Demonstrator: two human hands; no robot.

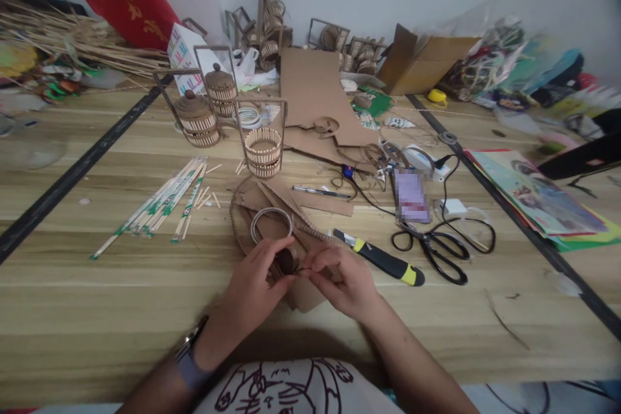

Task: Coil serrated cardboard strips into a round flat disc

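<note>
Between thumb and fingers, my left hand (257, 281) grips a small dark-brown cardboard roll (287, 261). My right hand (345, 279) is closed in a pinch at the roll's right edge, on what looks like a thin strip end; the fingertips partly hide it. Under and beyond both hands lie brown cardboard pieces and long strips (310, 223) with ridged edges. A white ring (272, 225) rests on them, just past my left hand. To the right of my right hand is a black and yellow utility knife (383, 259), its blade end toward the cardboard.
Black-handled scissors (444, 252), a cable and a phone (412, 196) lie right. Bundled wooden sticks (167, 197) lie left. A small slatted bucket (262, 150) with a tall handle stands ahead, near two lidded ones (198, 121). A pen (321, 192) and cardboard sheet (313, 77) are beyond.
</note>
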